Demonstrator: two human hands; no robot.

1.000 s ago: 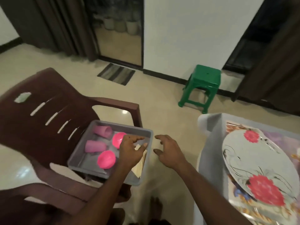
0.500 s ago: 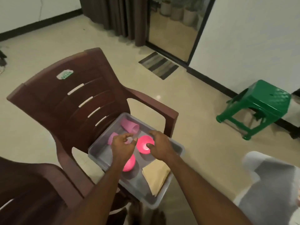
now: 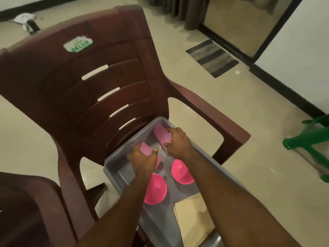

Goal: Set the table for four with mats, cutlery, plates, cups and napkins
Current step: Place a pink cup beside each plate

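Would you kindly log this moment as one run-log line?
left hand: grips pale pink cup | right hand: grips second cup | grey tray on chair

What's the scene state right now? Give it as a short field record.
place: grey bin on the seat of a brown chair
left hand: curled around a lying pale pink cup
right hand: curled around the far pale pink cup
also in bin: two bright pink cups, beige napkins
nearby: green stool, striped doormat
table: not in view
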